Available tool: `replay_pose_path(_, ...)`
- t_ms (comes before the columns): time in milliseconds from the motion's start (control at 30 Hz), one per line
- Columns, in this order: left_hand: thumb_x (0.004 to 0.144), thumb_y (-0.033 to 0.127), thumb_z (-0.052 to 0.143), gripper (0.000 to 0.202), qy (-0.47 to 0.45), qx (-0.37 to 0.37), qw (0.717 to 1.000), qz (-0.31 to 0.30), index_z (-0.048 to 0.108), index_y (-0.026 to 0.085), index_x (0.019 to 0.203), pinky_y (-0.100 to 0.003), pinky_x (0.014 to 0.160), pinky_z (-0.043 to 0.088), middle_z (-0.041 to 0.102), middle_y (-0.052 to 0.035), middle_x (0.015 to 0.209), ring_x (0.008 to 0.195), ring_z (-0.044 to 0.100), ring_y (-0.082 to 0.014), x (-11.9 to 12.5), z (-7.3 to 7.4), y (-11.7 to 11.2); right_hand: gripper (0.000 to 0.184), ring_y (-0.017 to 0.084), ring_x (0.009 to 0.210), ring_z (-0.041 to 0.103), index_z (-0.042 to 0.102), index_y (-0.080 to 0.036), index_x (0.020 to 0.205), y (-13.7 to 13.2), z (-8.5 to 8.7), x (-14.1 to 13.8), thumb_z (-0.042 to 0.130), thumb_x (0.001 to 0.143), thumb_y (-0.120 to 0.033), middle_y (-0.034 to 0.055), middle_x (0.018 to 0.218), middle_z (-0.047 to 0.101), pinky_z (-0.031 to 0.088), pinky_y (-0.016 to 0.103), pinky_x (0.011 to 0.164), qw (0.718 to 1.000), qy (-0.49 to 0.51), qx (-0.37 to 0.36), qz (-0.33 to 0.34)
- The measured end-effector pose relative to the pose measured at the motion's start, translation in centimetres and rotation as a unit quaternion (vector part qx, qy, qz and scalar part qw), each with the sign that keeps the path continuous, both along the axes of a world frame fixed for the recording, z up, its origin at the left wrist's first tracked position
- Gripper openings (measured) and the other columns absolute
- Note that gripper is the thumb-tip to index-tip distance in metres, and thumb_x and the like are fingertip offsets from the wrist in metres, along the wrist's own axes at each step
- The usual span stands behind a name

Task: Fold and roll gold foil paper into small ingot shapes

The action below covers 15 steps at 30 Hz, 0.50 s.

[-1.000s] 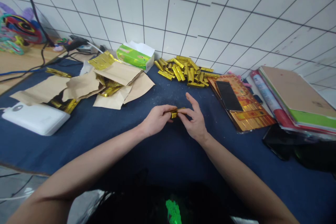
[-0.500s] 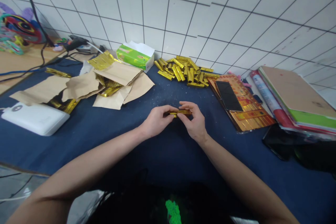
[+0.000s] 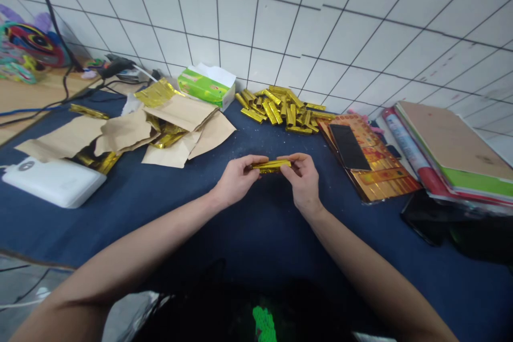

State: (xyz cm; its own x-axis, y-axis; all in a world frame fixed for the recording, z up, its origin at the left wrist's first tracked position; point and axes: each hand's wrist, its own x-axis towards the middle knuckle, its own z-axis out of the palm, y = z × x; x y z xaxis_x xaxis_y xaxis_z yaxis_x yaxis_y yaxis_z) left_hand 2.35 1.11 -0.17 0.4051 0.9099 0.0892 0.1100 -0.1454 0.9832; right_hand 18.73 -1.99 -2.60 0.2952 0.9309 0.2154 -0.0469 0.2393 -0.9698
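Note:
Between my hands, above the dark blue cloth (image 3: 248,235), is a folded strip of gold foil paper (image 3: 272,166). My left hand (image 3: 237,179) pinches its left end between thumb and fingers. At the other end, my right hand (image 3: 303,181) grips it the same way. The strip lies level, and its middle shows between the fingertips. Beyond the hands, a heap of similar folded gold foil pieces (image 3: 276,109) rests against the tiled wall.
Torn brown paper (image 3: 176,109) and gold foil sheets (image 3: 155,92) lie left, near a white power bank (image 3: 54,181) and a green tissue box (image 3: 205,86). A black phone (image 3: 349,147) sits on orange-gold packets (image 3: 385,179) at right, beside stacked folders (image 3: 452,139).
My hands have moved apart along the foil strip, toward its two ends. More of its gold middle now shows between them.

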Motion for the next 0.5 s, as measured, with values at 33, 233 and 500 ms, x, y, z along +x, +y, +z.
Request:
replay_pose_path(33,0.073,0.012,0.047,0.034,0.002,0.005,1.000,0.004,0.062,0.011,0.103,-0.028,0.071,0.051,0.067,-0.0065,0.094,0.070,0.063,-0.0123,0.00,0.02,-0.03,0.023,0.014,0.075,0.061,0.053,-0.023,0.086,0.07,-0.08,0.02,0.069,0.070,-0.027,-0.0002,0.086,0.066,0.050,0.030,0.068,1.000,0.018,-0.007,-0.003)
replay_pose_path(233,0.073,0.010,0.045,0.034,0.004,0.020,0.999,0.028,0.062,0.011,0.103,-0.027,0.074,0.052,0.068,-0.0064,0.095,0.073,0.064,-0.0124,-0.02,0.09,0.03,0.013,0.014,0.066,0.060,0.064,-0.019,0.081,0.33,-0.12,0.33,0.060,0.075,-0.030,0.0012,0.075,0.064,0.049,0.030,0.061,0.997,0.064,-0.046,0.001)
replay_pose_path(500,0.076,0.011,0.043,0.034,0.038,0.068,0.997,0.017,0.060,0.012,0.106,-0.032,0.081,0.050,0.066,-0.0077,0.102,0.088,0.062,-0.0159,-0.15,-0.43,0.00,0.018,0.017,0.078,0.061,0.068,-0.021,0.087,0.14,0.43,0.01,0.060,0.074,-0.030,0.0033,0.089,0.067,0.049,0.033,0.068,0.993,0.073,-0.080,0.053)
